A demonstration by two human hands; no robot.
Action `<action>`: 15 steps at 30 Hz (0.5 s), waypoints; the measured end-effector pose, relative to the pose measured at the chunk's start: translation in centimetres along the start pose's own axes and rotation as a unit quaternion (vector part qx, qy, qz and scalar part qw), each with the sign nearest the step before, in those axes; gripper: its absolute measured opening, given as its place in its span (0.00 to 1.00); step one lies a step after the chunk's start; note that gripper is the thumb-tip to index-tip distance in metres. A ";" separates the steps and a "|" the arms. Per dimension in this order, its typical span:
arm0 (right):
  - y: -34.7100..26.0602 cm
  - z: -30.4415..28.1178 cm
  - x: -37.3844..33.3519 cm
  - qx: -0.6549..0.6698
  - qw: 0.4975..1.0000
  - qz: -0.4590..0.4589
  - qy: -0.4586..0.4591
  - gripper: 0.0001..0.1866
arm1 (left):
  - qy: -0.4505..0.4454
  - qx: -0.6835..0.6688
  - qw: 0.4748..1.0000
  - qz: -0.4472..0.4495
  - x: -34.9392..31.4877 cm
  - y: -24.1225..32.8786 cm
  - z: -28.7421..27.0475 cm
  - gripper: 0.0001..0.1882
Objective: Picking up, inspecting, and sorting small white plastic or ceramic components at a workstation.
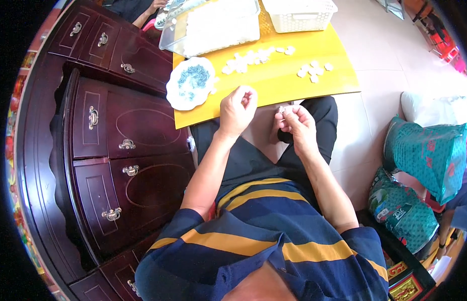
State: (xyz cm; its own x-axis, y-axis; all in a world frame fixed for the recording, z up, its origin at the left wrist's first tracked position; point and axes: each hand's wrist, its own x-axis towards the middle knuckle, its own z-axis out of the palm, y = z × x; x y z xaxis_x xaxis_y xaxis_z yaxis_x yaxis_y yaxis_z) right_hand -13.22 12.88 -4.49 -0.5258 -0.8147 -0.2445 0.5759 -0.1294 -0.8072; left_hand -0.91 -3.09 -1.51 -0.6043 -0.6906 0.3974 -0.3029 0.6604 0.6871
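That camera, worn on the head, peers steeply down past the striped shirt to the left hand and right hand close below, facing out across the yellow tabletop; its fisheye rim bows the dark cabinet.

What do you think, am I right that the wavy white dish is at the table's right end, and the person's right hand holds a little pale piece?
Not quite: the wavy white dish is at the left end of the yellow table, as the head view shows. The right hand does hold a little pale piece.
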 end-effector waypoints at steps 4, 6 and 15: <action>0.1 -0.4 0.2 0.002 1.000 -0.008 -0.005 0.06 | -0.022 -0.061 0.998 -0.007 -0.8 1.9 -0.4 0.04; 0.3 -0.3 0.2 0.002 1.000 -0.008 -0.006 0.06 | -0.037 -0.084 0.996 -0.018 -1.3 2.0 -0.2 0.04; 0.4 0.0 -0.1 0.013 0.999 -0.023 -0.022 0.06 | -0.091 -0.384 0.900 -0.186 -2.7 2.5 0.5 0.10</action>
State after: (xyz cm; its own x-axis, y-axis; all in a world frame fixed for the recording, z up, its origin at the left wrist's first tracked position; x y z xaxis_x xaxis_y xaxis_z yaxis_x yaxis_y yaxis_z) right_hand -12.93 12.86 -4.77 -0.5238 -0.8318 -0.1836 0.5689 -0.1812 -0.8022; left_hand -0.39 0.54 -1.18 -0.6983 -0.7158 -0.0059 0.0471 -0.0542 0.9974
